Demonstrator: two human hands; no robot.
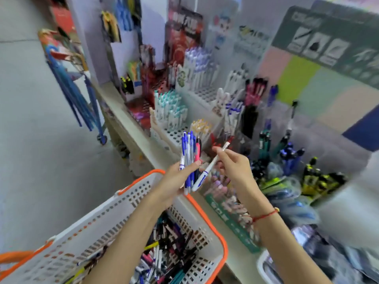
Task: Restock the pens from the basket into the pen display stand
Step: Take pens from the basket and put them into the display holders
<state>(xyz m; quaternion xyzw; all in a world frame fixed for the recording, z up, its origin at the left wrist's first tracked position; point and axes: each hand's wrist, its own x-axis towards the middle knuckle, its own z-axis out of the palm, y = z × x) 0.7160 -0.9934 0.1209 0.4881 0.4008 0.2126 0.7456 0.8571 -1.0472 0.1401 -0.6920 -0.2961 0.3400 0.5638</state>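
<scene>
Step in hand: I judge this as sorting and transfer; one pen is being taken from a held bundle for placing in the stand.
Left hand (178, 179): fingers curled round a bundle of pens (189, 158), mostly blue and white with one pink, held upright above the far rim of the basket.
Right hand (231, 162): fingers pinch a single white pen (209, 167) with a blue band, tilted, its lower end just beside the bundle.
Basket (213, 226): white with orange rim, below my forearms, holding many loose pens (170, 242); much restocking remains, in my estimate.
Pen display stand (178, 132): tiered white perforated trays on the surface ahead, some rows filled, several holes open.
Next move: I need to match the white pen to its row and lower it tip-first into a free hole.
Obstructions: standing teal-capped pens (170, 107) and yellow-topped pens (201, 125) crowd the nearer tiers; a careless reach could knock them.
Surroundings: dark pens (291, 156) in bins to the right, a blue trolley (92, 111) on the floor left.
View quality: blurred at the edges, so matching stock is probably among the white rows, unconfirmed.
</scene>
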